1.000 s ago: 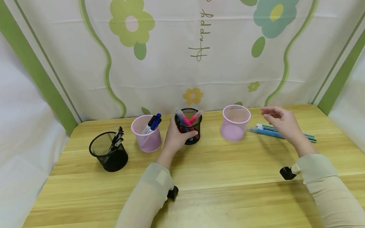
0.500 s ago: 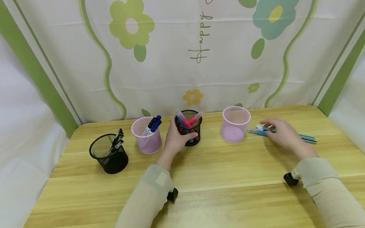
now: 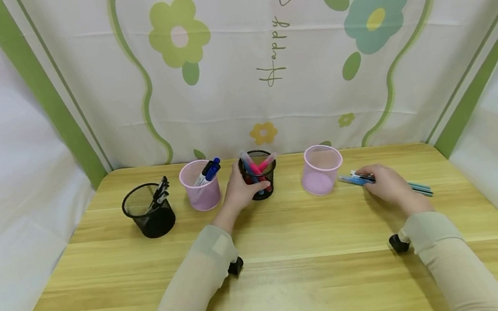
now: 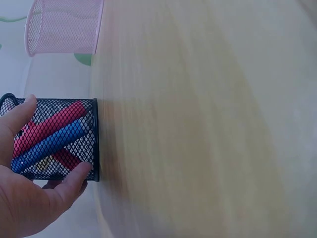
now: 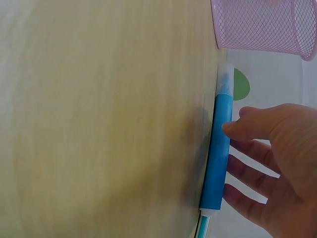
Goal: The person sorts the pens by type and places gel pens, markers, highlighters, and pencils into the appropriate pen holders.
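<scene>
My left hand point(image 3: 238, 188) grips a black mesh pen cup point(image 4: 94, 144), its fingers and thumb round the side. Inside lean pink, red and blue markers point(image 4: 52, 126). On the right, my right hand point(image 3: 386, 182) is down at a bunch of pens lying on the table. Its thumb presses the near side of a blue marker point(image 5: 218, 148) with a clear cap, while the other fingers reach behind it. Slim pens with teal ends point(image 3: 421, 188) stick out past the hand; their middles are hidden under it. Left of this bunch stands a pink mesh cup point(image 3: 320, 176) with no pens visible inside.
A second pink mesh cup point(image 3: 202, 191) holds blue and black-capped pens. Further left, a black mesh cup point(image 3: 152, 217) holds several black pens. All cups stand in a row near the back edge of the wooden table point(image 3: 303, 290), before a flower-printed curtain point(image 3: 228, 92).
My right hand has come down from above the pens onto them, and its thumb and fingers have closed about the blue marker. The left hand keeps its hold on the black cup.
</scene>
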`<state>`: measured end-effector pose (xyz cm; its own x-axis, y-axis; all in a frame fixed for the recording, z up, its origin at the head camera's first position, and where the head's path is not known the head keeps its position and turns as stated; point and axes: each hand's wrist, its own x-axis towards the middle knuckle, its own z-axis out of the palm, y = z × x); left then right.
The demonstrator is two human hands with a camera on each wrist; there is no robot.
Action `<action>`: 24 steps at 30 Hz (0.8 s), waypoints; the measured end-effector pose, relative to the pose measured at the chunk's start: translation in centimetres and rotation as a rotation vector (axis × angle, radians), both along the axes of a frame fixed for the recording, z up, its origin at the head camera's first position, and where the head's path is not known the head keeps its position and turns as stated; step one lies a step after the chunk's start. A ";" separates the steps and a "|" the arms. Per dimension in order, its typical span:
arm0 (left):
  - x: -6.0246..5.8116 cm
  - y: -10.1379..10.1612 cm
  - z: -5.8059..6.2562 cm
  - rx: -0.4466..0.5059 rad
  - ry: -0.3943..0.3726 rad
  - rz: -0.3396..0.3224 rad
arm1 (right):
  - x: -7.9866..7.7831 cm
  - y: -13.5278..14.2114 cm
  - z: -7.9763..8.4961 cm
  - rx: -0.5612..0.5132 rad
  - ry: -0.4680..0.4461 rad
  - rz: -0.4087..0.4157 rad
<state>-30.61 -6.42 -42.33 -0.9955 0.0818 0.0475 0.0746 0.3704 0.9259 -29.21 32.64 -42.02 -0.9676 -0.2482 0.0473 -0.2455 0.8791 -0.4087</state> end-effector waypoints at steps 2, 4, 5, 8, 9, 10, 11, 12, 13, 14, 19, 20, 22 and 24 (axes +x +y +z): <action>0.0 0.0 0.1 -0.002 0.002 0.003 | -0.1 0.0 0.0 0.005 -0.001 0.003; 0.0 0.0 0.1 0.000 0.003 0.005 | -0.1 0.1 0.1 0.010 -0.001 0.009; 0.0 0.0 0.1 -0.001 0.003 0.005 | -0.2 0.1 0.1 0.013 -0.001 0.010; -0.1 0.1 0.1 -0.002 0.003 0.004 | -0.3 0.1 0.1 0.016 -0.004 0.017; -0.1 0.1 0.1 -0.002 0.002 0.004 | -0.4 0.1 0.1 0.015 -0.007 0.019; 0.0 0.1 0.1 -0.003 -0.001 0.004 | -0.4 0.1 0.1 0.017 -0.010 0.020; 0.0 0.1 0.1 -0.001 0.000 0.004 | -0.4 0.1 0.0 0.018 -0.012 0.021; 0.0 0.1 0.1 0.002 0.001 0.003 | -0.5 0.1 0.0 0.020 -0.015 0.022; 0.0 0.1 0.1 0.004 0.001 0.002 | -0.5 0.1 0.0 0.024 -0.017 0.022; 0.0 0.0 0.1 0.006 0.000 0.001 | -0.5 0.1 -0.1 0.028 -0.019 0.022; 0.0 0.0 0.1 0.009 0.004 0.001 | -0.4 0.0 -0.1 0.047 -0.016 0.026; 0.0 0.0 0.1 0.007 0.003 0.001 | -0.4 0.0 -0.1 0.049 -0.016 0.028; 0.1 0.0 0.1 0.004 0.004 0.002 | -0.4 0.1 -0.1 0.056 -0.018 0.028; 0.1 0.0 0.1 0.002 0.003 0.000 | -0.4 0.2 -0.1 0.062 -0.022 0.028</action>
